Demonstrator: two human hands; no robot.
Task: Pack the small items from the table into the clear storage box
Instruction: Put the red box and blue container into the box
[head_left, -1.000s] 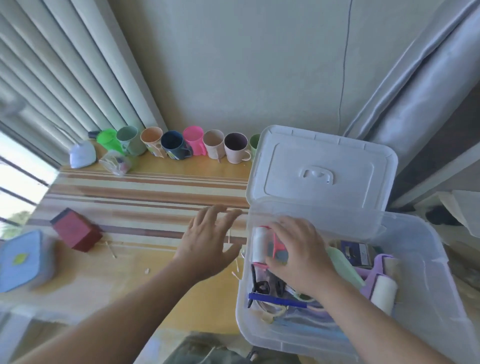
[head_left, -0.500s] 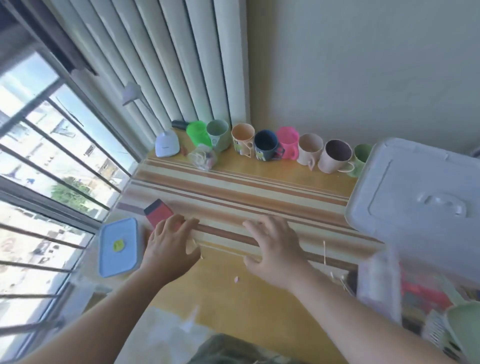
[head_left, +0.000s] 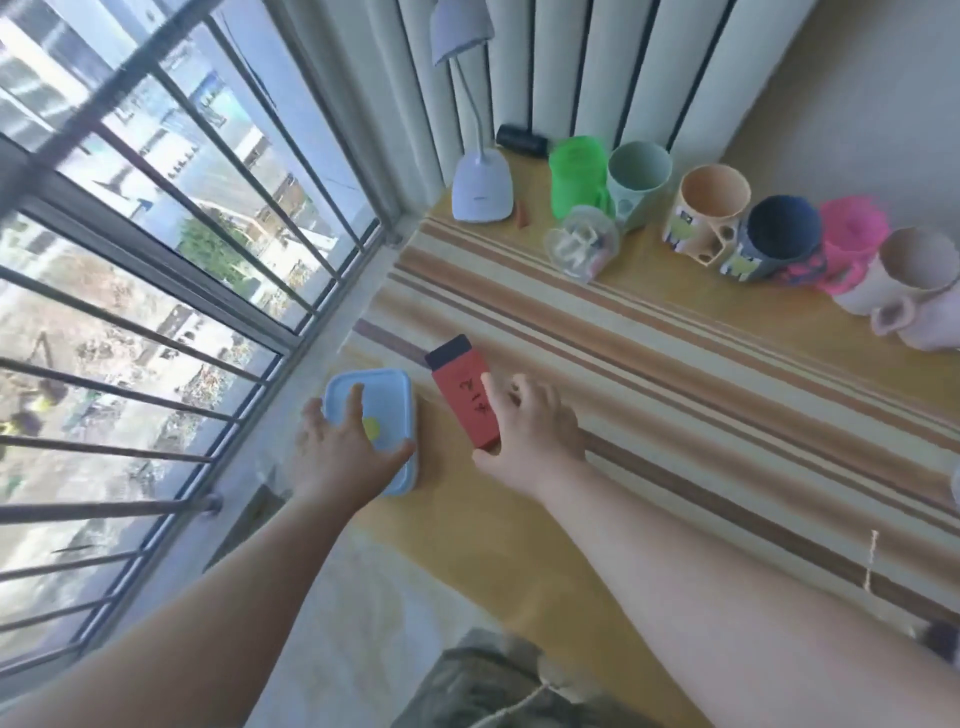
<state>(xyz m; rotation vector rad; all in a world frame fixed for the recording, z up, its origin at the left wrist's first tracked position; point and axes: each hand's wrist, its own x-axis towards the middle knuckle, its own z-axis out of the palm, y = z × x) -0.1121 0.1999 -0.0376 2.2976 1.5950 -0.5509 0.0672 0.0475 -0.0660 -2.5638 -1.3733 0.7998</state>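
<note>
Both hands now further left than half a second ago, by window. Left hand (head_left: 347, 453) spread flat on blue lidded container (head_left: 375, 415), thumb at edge. Right hand (head_left: 530, 434) fingers loosely curled around red box (head_left: 464, 396), grip unclear. Storage box out of view.

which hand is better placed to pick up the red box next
Right. The right hand already lies against the red box, thumb at its near end, while the left hand rests spread on the blue lidded container beside it.
</note>
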